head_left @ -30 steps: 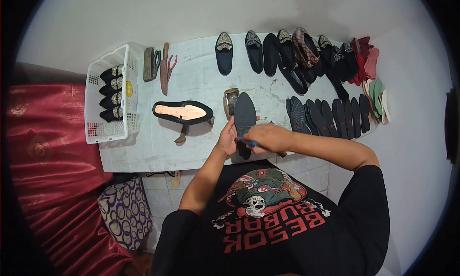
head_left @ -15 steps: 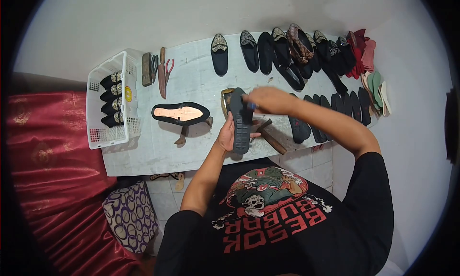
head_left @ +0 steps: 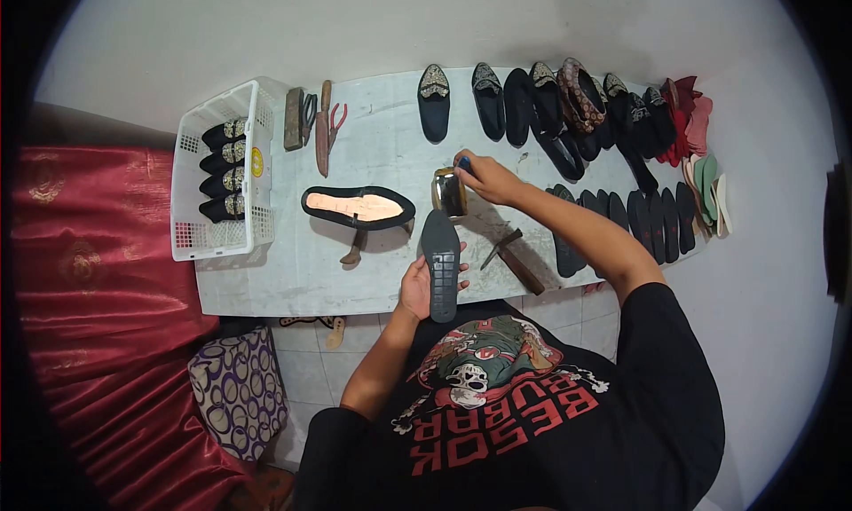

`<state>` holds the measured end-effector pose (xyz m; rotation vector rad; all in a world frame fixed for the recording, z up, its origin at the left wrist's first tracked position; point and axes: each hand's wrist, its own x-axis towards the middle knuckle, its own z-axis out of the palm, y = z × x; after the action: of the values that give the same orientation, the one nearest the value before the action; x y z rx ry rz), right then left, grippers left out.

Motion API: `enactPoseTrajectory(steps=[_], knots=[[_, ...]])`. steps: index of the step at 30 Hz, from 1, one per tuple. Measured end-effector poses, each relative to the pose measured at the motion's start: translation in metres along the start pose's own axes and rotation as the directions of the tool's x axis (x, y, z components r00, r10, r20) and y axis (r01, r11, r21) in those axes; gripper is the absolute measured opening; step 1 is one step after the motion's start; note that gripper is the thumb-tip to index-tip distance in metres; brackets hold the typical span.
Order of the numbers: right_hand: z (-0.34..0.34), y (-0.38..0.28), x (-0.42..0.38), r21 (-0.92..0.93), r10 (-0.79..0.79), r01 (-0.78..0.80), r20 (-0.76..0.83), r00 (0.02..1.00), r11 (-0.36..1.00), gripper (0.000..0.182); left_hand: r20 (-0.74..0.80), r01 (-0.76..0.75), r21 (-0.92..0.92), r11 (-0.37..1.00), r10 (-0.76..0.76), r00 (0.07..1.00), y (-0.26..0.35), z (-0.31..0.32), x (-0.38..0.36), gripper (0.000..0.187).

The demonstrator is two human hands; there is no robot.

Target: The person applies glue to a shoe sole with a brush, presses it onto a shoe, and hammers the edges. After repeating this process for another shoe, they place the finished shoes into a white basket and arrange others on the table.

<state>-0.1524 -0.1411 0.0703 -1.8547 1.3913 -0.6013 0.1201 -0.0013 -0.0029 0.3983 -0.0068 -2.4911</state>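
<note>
Left fingers lie partly hidden behind the dark sole.

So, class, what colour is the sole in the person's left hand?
The sole is dark grey to black; the head view shows it.

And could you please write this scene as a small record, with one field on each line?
left hand: holds a black sole, treaded face up
right hand: grips a small blue item, partly hidden, at the gold container
pale-bottomed shoe: left of the container, underside up
hammer: on the table, right of the sole
white basket: holds black shoes
</note>
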Motion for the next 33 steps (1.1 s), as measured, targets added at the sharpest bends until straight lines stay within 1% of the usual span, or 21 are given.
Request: enactPoseTrajectory(steps=[1, 3, 4, 7, 11, 13, 14, 17, 18, 20, 21, 22, 23, 25, 26, 27, 28, 29, 30, 31, 33], knots=[[0.013, 0.012, 0.003, -0.049, -0.036, 0.036, -0.001, 0.999, 0.998, 0.031, -0.020, -0.011, -0.040, 0.999, 0.010, 1.000, 0.001, -0.003, -0.005, 0.066], [0.032, 0.024, 0.002, -0.147, -0.105, 0.105, 0.008, 0.994, 0.984, 0.032, -0.011, -0.029, -0.027, 0.999, 0.029, 1.000, 0.005, -0.013, -0.012, 0.064], [0.034, 0.024, -0.001, -0.138, -0.063, 0.068, 0.040, 0.997, 0.988, 0.032, -0.006, -0.031, -0.025, 0.999, 0.031, 0.999, 0.007, -0.016, -0.015, 0.063], [0.031, 0.023, -0.006, -0.094, -0.032, 0.034, 0.026, 0.999, 0.995, 0.032, -0.022, -0.025, 0.002, 1.000, 0.025, 0.999, 0.012, -0.022, -0.020, 0.062], [0.010, 0.002, -0.008, 0.014, 0.023, -0.022, -0.070, 0.997, 1.000, 0.032, -0.028, 0.032, 0.029, 0.999, -0.032, 0.999, 0.013, -0.053, -0.023, 0.061], [-0.006, -0.012, -0.009, 0.044, 0.033, -0.028, -0.116, 0.993, 0.999, 0.031, -0.098, 0.032, 0.093, 0.995, -0.023, 0.995, 0.013, -0.041, -0.019, 0.062], [-0.014, -0.020, -0.011, 0.073, 0.065, -0.056, -0.119, 0.991, 0.996, 0.029, -0.134, 0.035, 0.125, 0.992, -0.018, 0.991, 0.014, -0.035, -0.017, 0.063], [-0.026, -0.035, -0.025, 0.064, -0.025, 0.034, -0.135, 0.990, 0.997, 0.029, -0.019, 0.058, 0.075, 0.996, -0.056, 0.998, 0.014, -0.034, -0.001, 0.061], [-0.033, -0.047, -0.033, 0.039, -0.081, 0.086, -0.113, 0.990, 0.996, 0.030, -0.048, 0.059, 0.078, 0.995, -0.056, 0.997, 0.012, -0.029, 0.002, 0.061], [-0.042, -0.061, -0.045, -0.106, -0.197, 0.193, -0.030, 0.980, 0.975, 0.031, -0.096, 0.065, 0.093, 0.994, -0.056, 0.994, 0.013, -0.013, 0.013, 0.062], [-0.045, -0.062, -0.050, -0.174, -0.250, 0.249, 0.018, 0.968, 0.953, 0.032, -0.077, 0.060, 0.087, 0.994, -0.053, 0.996, 0.013, -0.011, 0.020, 0.063], [-0.044, -0.057, -0.054, -0.190, -0.392, 0.395, 0.053, 0.918, 0.899, 0.034, -0.061, 0.053, 0.082, 0.995, -0.048, 0.997, 0.012, -0.010, 0.025, 0.063], [-0.047, -0.054, -0.061, -0.197, -0.447, 0.463, 0.124, 0.886, 0.864, 0.037, -0.048, 0.045, 0.075, 0.996, -0.042, 0.998, 0.012, -0.009, 0.031, 0.064], [-0.052, -0.066, -0.079, -0.260, -0.496, 0.581, 0.325, 0.805, 0.772, 0.045, -0.063, 0.017, -0.025, 1.000, -0.019, 0.998, 0.011, -0.001, 0.042, 0.064], [-0.046, -0.067, -0.089, -0.219, -0.535, 0.621, 0.348, 0.770, 0.753, 0.045, -0.073, 0.001, -0.077, 0.997, -0.006, 0.997, 0.011, 0.003, 0.046, 0.065], [-0.039, -0.069, -0.101, -0.177, -0.572, 0.659, 0.367, 0.733, 0.731, 0.046, -0.025, 0.000, -0.029, 1.000, -0.001, 1.000, 0.010, 0.005, 0.050, 0.064], [-0.032, -0.076, -0.113, -0.137, -0.608, 0.694, 0.383, 0.695, 0.707, 0.047, 0.026, -0.001, 0.021, 1.000, 0.001, 1.000, 0.011, 0.007, 0.054, 0.064], [-0.028, -0.083, -0.128, -0.113, -0.548, 0.651, 0.443, 0.710, 0.751, 0.047, 0.080, -0.004, 0.072, 0.997, -0.002, 0.997, 0.012, 0.009, 0.057, 0.064], [-0.027, -0.092, -0.137, -0.063, -0.571, 0.655, 0.433, 0.697, 0.753, 0.045, 0.134, -0.013, 0.091, 0.996, 0.001, 0.991, 0.013, 0.012, 0.060, 0.064], [-0.027, -0.098, -0.141, -0.013, -0.594, 0.660, 0.424, 0.684, 0.751, 0.043, 0.137, -0.013, 0.114, 0.993, -0.002, 0.991, 0.012, 0.015, 0.063, 0.063], [-0.032, -0.097, -0.139, -0.032, -0.544, 0.600, 0.388, 0.744, 0.799, 0.041, 0.139, -0.020, 0.158, 0.987, -0.002, 0.990, 0.010, 0.020, 0.067, 0.062]])
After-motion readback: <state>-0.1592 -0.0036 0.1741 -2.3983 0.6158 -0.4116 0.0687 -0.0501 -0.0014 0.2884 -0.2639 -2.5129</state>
